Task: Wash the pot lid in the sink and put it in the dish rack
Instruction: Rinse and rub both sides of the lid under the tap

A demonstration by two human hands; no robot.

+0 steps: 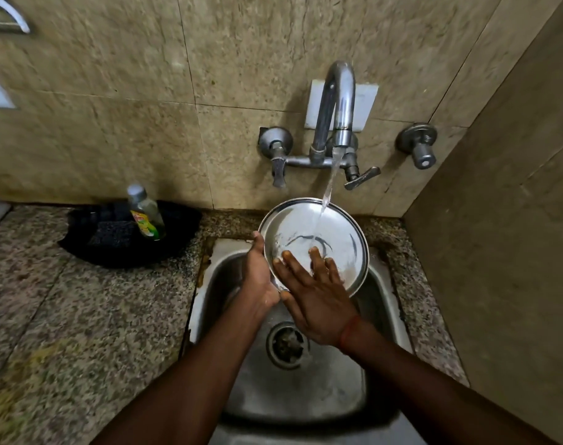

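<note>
Both forearms reach in from the bottom edge over the sink (305, 396), above its drain (286, 345), and meet at the lid (334, 232), which is held up over the back of the bowl, clear of the steel, tilted so its hollow face looks toward the person. Left grip (257, 277) is clamped on the lid's left rim, thumb over the edge and fingers hidden behind; right grip (315, 303) is apart, its fingers (293, 261) straight and spread flat on the lower part of the wet face. Water (328, 191) falls from the tap (337, 101) onto the upper face and runs down toward those fingers. So the lid lies just beyond both grips, touching each; being round it has no long axis, only that tilt, with the left side carried and the right side merely rubbed. Washing looks to be midway, likely rinsing. No rack shows anywhere, so which way the lid must travel cannot be told, though the left grip is the one placed to carry it. Off to the left on the worktop (81, 316) a soap bottle (145, 213) stands on a black cloth (113, 248)
</note>
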